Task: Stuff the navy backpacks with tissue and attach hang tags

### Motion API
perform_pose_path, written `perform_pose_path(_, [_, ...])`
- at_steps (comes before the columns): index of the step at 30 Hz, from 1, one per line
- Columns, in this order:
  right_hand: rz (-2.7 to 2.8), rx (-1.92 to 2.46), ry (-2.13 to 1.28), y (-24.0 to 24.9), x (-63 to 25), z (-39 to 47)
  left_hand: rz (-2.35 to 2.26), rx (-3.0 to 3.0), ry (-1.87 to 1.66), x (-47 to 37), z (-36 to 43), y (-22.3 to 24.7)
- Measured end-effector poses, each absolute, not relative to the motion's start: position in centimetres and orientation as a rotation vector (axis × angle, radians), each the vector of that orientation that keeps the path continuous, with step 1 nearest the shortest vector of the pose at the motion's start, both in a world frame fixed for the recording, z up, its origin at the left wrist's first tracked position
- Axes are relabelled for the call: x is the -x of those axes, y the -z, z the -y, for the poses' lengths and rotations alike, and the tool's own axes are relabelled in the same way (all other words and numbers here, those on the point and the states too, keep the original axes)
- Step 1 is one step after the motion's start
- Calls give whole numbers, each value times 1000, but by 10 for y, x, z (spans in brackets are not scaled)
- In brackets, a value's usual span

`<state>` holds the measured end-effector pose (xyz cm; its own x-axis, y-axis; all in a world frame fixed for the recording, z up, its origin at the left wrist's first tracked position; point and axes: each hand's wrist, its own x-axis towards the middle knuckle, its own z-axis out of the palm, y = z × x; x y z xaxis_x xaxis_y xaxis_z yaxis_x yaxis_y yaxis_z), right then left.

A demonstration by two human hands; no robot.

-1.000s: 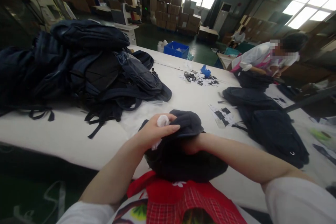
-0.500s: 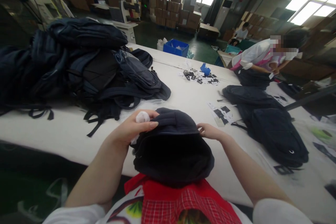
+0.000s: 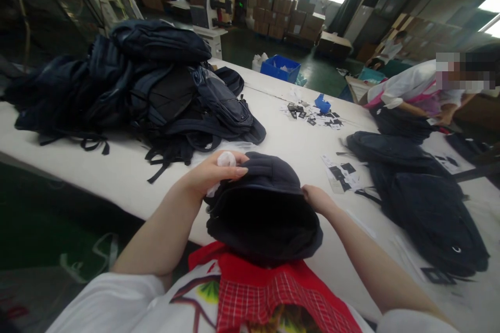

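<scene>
A dark navy bag (image 3: 269,177) stands at the table's near edge against the red apron, its wide opening facing me and its inside black. On its left upper rim my left hand (image 3: 224,169) is closed, thumb on the outside, with a white wad (image 3: 226,159) between the fingers. My right hand (image 3: 314,199) pinches the rim on the right side; its fingertips are partly hidden by the cloth. Clear plastic shows just behind my left hand.
A heap of dark backpacks (image 3: 164,88) covers the table's left. Tags (image 3: 312,114) lie beyond the bag beside a blue holder (image 3: 322,103). More backpacks (image 3: 433,213) lie at right, where a person in white and pink leans over. A blue bin (image 3: 280,68) stands behind the white table (image 3: 273,109).
The view has turned left, so the surroundings appear farther right. My right hand's fingers have closed in on the bag's rim. My left hand keeps its hold.
</scene>
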<state>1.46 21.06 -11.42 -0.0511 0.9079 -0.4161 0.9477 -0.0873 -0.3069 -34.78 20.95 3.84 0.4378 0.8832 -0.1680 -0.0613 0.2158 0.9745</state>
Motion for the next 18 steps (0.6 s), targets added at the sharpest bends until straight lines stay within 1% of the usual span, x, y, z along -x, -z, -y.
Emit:
perform_pose_path(5, [-1969, -2166, 1047, 116, -11, -209, -899, -1148, -843, 350, -208, -39])
perform_pose_path(7, [-1944, -2205, 1089, 115, -9, -208, -890, -1132, -850, 352, -207, -39])
perform_pose_path(13, [-1933, -2272, 1074, 111, -1, -211, -889, -1143, -845, 352, -204, -38])
perform_pose_path(18, [-1818, -2358, 958, 126, 2, -221, -858, -1187, -807, 338, -199, -41])
